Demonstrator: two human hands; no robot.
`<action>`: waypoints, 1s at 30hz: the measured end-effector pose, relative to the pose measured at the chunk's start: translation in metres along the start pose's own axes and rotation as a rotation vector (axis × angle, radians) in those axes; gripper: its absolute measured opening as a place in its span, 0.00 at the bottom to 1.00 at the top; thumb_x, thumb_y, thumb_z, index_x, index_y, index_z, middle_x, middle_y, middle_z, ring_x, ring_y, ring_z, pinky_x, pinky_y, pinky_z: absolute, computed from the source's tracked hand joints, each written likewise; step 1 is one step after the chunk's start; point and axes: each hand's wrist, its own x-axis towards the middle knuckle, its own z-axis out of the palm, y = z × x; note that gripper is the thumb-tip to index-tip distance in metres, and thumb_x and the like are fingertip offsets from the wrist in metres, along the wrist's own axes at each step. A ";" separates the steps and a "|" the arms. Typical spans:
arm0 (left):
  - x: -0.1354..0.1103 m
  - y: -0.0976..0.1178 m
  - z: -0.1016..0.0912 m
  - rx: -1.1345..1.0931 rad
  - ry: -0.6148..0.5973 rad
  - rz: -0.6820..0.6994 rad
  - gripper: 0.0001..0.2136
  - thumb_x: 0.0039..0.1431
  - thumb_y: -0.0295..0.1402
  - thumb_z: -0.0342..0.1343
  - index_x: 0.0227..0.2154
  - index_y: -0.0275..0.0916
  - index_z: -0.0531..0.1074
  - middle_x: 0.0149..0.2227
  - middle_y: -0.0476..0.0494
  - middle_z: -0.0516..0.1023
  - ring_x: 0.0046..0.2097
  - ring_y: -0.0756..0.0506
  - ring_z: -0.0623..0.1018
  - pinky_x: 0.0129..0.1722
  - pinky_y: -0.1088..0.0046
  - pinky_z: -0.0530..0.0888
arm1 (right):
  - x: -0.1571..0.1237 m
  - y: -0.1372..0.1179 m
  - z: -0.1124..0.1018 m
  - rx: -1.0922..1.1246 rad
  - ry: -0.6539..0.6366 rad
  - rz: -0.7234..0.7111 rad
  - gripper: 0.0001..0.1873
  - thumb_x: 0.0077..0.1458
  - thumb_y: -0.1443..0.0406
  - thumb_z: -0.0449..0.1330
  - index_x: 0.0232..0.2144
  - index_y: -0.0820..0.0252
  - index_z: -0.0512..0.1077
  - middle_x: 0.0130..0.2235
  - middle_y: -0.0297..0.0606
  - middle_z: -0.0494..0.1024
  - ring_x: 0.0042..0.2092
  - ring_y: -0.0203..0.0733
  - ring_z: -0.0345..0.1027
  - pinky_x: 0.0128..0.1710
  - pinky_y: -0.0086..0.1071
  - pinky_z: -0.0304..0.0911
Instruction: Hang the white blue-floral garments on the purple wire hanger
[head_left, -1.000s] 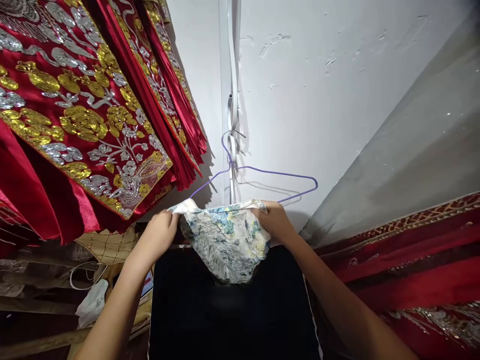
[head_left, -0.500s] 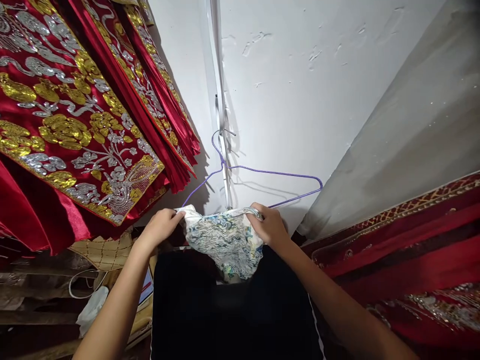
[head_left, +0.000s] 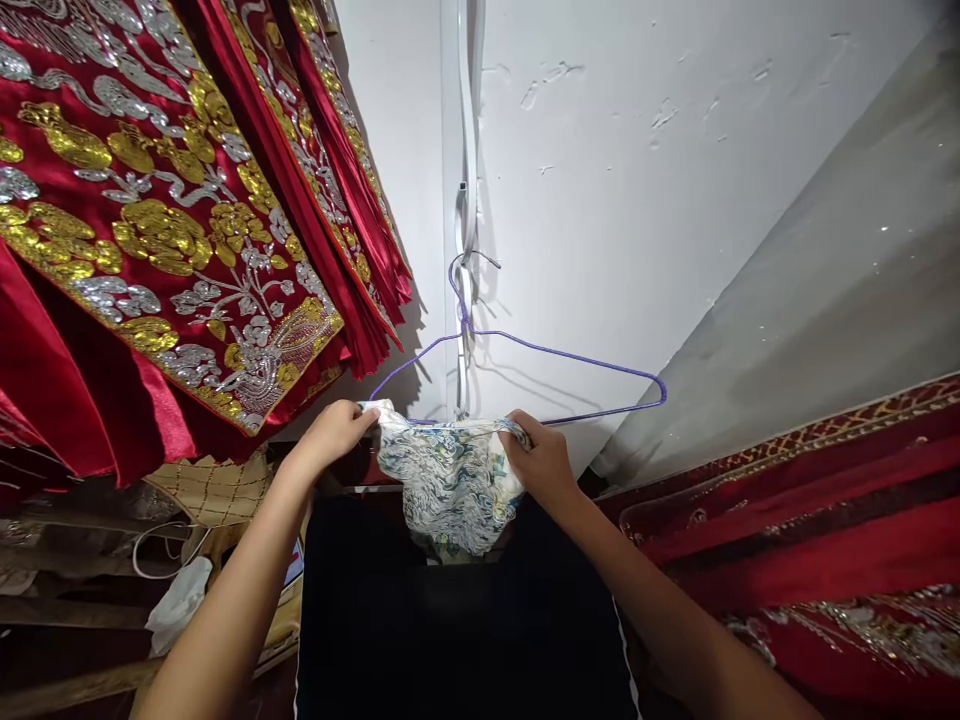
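Observation:
A small white garment [head_left: 450,480] with a blue and green print hangs from the bottom bar of a purple wire hanger [head_left: 525,350]. The hanger's hook sits on a white fitting on the wall [head_left: 465,240]. My left hand [head_left: 334,432] pinches the garment's upper left corner. My right hand [head_left: 541,460] grips its upper right edge at the hanger bar. Both hands are closed on the cloth.
Red garments with gold and silver embroidery [head_left: 150,220] hang at the upper left. More red embroidered cloth [head_left: 810,500] lies at the right. A black fabric surface [head_left: 465,630] lies below the hands. A white cable [head_left: 161,550] and white cloth [head_left: 176,605] sit at the lower left.
The garment has gathered narrower and sits higher on the hanger bar. Both hands have shifted slightly up with it.

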 end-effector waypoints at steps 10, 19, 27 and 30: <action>0.029 -0.014 0.020 -0.372 0.291 0.000 0.12 0.56 0.41 0.49 0.24 0.39 0.66 0.24 0.49 0.68 0.29 0.47 0.67 0.31 0.73 0.62 | -0.002 -0.011 0.008 -0.025 -0.064 -0.044 0.11 0.59 0.62 0.52 0.25 0.55 0.61 0.19 0.29 0.59 0.24 0.36 0.54 0.27 0.29 0.50; 0.038 -0.022 0.011 -0.475 0.151 -0.134 0.15 0.52 0.42 0.49 0.18 0.38 0.65 0.17 0.50 0.62 0.22 0.49 0.62 0.23 0.73 0.60 | -0.008 0.002 0.010 -0.136 0.088 -0.133 0.05 0.55 0.62 0.56 0.28 0.55 0.68 0.21 0.30 0.62 0.24 0.36 0.52 0.27 0.29 0.51; 0.020 -0.012 -0.003 -0.416 0.101 0.046 0.12 0.48 0.38 0.54 0.16 0.36 0.67 0.19 0.52 0.62 0.25 0.51 0.62 0.25 0.76 0.58 | -0.010 0.005 0.009 -0.112 0.069 -0.110 0.06 0.58 0.61 0.55 0.31 0.55 0.70 0.20 0.28 0.60 0.22 0.36 0.51 0.27 0.29 0.50; 0.024 -0.013 -0.002 -0.381 0.162 0.053 0.11 0.49 0.37 0.51 0.17 0.36 0.67 0.19 0.52 0.62 0.25 0.51 0.62 0.26 0.76 0.59 | -0.011 0.000 0.012 -0.090 0.029 -0.126 0.07 0.59 0.62 0.54 0.30 0.55 0.69 0.20 0.29 0.61 0.23 0.36 0.53 0.27 0.29 0.51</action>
